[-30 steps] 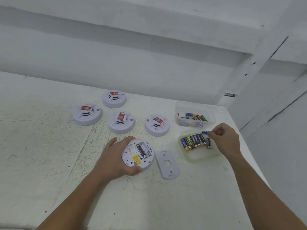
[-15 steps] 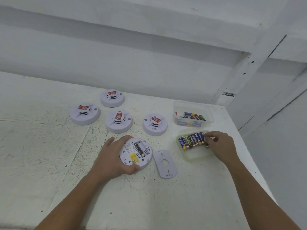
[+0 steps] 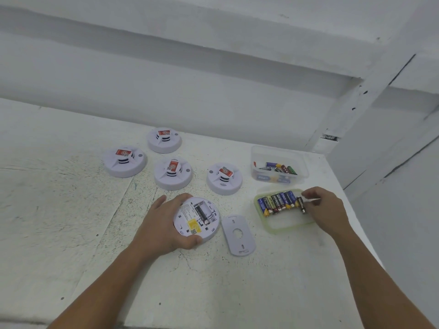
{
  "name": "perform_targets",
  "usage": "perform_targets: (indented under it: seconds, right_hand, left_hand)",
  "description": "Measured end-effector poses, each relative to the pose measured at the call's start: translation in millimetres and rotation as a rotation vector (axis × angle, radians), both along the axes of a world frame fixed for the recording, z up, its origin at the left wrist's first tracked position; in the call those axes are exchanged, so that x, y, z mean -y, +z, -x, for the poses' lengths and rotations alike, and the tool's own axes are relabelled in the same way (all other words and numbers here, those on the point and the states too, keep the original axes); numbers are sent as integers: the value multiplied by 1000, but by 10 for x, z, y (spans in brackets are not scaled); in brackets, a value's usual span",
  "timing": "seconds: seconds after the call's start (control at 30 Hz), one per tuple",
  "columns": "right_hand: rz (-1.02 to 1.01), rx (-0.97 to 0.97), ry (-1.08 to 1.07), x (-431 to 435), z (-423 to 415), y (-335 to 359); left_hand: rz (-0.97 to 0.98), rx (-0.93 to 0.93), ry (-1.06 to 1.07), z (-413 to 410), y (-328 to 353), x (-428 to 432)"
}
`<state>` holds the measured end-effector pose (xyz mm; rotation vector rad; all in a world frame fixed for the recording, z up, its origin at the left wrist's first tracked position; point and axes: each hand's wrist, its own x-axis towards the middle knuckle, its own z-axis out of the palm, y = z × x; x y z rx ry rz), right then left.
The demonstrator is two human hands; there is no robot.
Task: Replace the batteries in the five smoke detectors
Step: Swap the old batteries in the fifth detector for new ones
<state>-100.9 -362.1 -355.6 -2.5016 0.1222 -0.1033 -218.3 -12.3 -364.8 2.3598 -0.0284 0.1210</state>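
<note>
A white smoke detector [image 3: 198, 219] lies upside down on the table with its battery bay open and a dark battery inside. My left hand [image 3: 161, 224] grips it from the left side. Its oval back cover [image 3: 238, 235] lies flat just to the right. A shallow green tray [image 3: 285, 227] holds a row of several batteries [image 3: 276, 204]. My right hand [image 3: 326, 210] reaches into the tray, its fingertips pinching a black battery [image 3: 300, 205] at the right end of the row.
Several more white detectors stand face up behind, the nearest [image 3: 224, 178] and another [image 3: 173, 174] just beyond my left hand. A clear plastic box [image 3: 278, 179] with loose batteries sits behind the tray. The table edge [image 3: 356, 224] runs close on the right.
My right hand came down from above the tray with a blue battery, which now lies in the row, and its fingers have closed on the black battery. The left hand kept its hold.
</note>
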Motion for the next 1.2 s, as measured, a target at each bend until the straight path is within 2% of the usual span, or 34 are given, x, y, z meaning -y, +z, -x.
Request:
perform_targets:
  seconds: [0.13,0.37,0.63,0.7,0.8,0.9,1.07,1.2]
  right_hand:
    - [60,-13,19,-42,-44,-41]
    - [32,30,6,-130,-110,0]
    - [-12,190,-20,-281,19,338]
    - [-65,188,77,-514,75,459]
    - [-98,75,356,-954,229,511]
    - [42,-26,690,-1352,409,441]
    - [302,85,1129,-1757,474,364]
    - [565,182,1292,-1840,390,300]
  left_hand:
    - [-6,18,-18,-12,-33,-15]
    - [0,-8,-20,-6,7,-9]
    - [3,16,-48,-32,-52,-30]
    - [-12,26,-44,-27,-53,-36]
    - [-11,37,-43,-30,-65,-31]
    - [-6,49,-52,-30,-93,-46]
    - [41,74,-54,-42,-131,-61]
    - [52,55,-64,-68,-185,-86]
